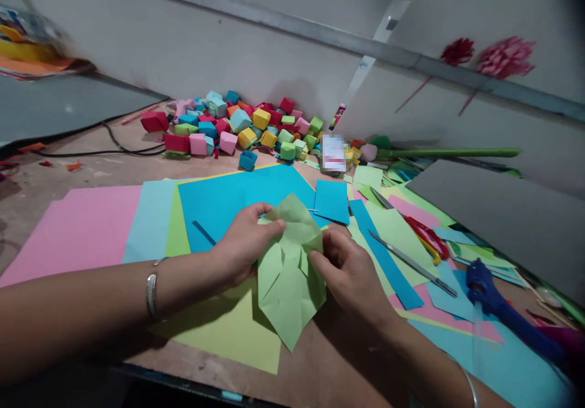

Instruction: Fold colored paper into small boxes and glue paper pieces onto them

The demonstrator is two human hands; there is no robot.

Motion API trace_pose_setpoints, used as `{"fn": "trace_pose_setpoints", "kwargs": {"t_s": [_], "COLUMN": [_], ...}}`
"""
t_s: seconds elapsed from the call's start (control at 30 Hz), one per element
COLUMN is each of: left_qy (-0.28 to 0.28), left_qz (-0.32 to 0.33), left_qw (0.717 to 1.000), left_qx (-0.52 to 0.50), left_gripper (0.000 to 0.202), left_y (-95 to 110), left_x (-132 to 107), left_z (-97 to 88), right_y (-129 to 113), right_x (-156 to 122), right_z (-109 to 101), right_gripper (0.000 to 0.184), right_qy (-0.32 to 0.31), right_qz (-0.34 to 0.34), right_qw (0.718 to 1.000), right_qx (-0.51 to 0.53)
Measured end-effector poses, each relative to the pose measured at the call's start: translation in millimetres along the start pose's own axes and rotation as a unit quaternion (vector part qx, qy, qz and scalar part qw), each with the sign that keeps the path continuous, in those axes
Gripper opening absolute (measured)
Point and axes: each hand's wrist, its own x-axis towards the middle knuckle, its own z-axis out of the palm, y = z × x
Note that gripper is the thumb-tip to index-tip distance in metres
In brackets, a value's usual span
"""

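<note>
Now we hold a folded green paper [287, 268] just above the worktop [91, 170], near the middle of its near edge. It is creased into pointed flaps, with its tip hanging towards us. Our left hand [242, 243] has its grip closed on the paper's upper left edge, fingers curled over the top fold. Our right hand [350, 271] pinches the right side, its grip also closed on the paper. A silver bangle [152, 295] sits on the left wrist. Under the paper lie flat sheets: a light green sheet [223, 329] nearest us, a blue sheet [228, 198] behind it and a pink sheet [77, 228] towards the left edge. Towards the right edge lie a metal ruler [411, 263], red-handled scissors [427, 237] and a blue glue gun [493, 298]. At the far edge, against the wall, a pile of coloured paper cubes [237, 128] is heaped
</note>
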Motion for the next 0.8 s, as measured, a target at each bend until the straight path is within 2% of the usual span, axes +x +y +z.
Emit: {"fn": "trace_pose_setpoints", "kwargs": {"t_s": [0.13, 0.27, 0.37, 0.47, 0.63, 0.73, 0.8], "left_qy": [-0.008, -0.032, -0.052, -0.073, -0.088, -0.074, -0.071], "left_qz": [0.024, 0.076, 0.137, 0.201, 0.270, 0.302, 0.319], "left_qw": [0.999, 0.992, 0.976, 0.952, 0.915, 0.897, 0.885], "left_qx": [0.036, 0.100, 0.162, 0.219, 0.286, 0.314, 0.331], "left_gripper": [0.018, 0.017, 0.013, 0.020, 0.024, 0.020, 0.020], "left_y": [-1.6, -0.4, 0.6, -0.3, -4.7, -7.1, -8.5], "left_x": [-1.8, -4.9, -5.7, -5.0, -5.1, -7.1, -9.1], "left_z": [0.3, -0.5, -2.2, -3.3, -3.7, -4.6, -5.4], "right_y": [-0.2, 0.1, -2.0, -5.3, -4.9, -2.3, -1.8], "right_x": [-2.0, -3.6, -4.2, -5.1, -7.4, -8.3, -8.5], "right_z": [1.6, 2.1, 0.9, -0.4, 2.2, 4.9, 5.4], "right_gripper": [0.010, 0.007, 0.010, 0.011, 0.004, 0.008, 0.012], "right_qy": [0.019, 0.015, 0.009, 0.005, 0.010, 0.019, 0.009], "right_qz": [-0.069, -0.070, -0.078, -0.088, -0.039, -0.009, -0.018], "right_qw": [0.997, 0.997, 0.995, 0.993, 0.996, 0.999, 0.999], "right_qx": [-0.037, -0.043, -0.060, -0.080, -0.084, -0.049, -0.038]}}
